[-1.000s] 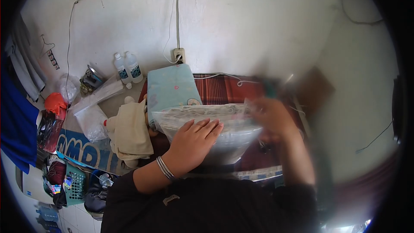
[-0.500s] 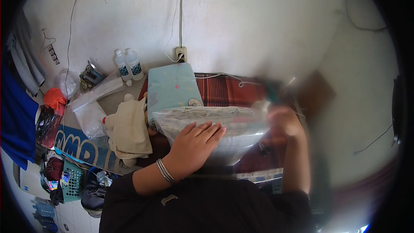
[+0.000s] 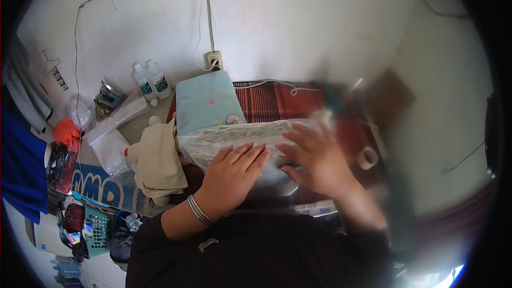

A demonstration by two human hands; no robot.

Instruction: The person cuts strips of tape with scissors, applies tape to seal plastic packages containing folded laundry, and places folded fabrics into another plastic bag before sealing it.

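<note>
A clear plastic bag (image 3: pixel 250 130) with folded whitish cloth inside lies in front of me on the red plaid cloth. My left hand (image 3: pixel 233 176) rests flat on the bag's near side, fingers stretched out and holding nothing. Over the right part of the bag is my right hand (image 3: pixel 314 160), its fingers spread and somewhat blurred; whether it touches the plastic I cannot tell. To its right, a roll of tape (image 3: pixel 367 158) stands on the red plaid cloth (image 3: pixel 277 101).
Behind the bag lies a light blue patterned block (image 3: pixel 207 101). Folded cream cloth (image 3: pixel 158 157) is on the left, with plastic bags (image 3: pixel 111 152) and two bottles (image 3: pixel 144 81) beyond. A green basket (image 3: pixel 97 230) stands lower left. A wall socket (image 3: pixel 214 60) holds a plug.
My right hand has come left from beyond the bag's right end onto the bag, fingers now spread. The tape roll now shows on the cloth. My left hand stays on the bag.
</note>
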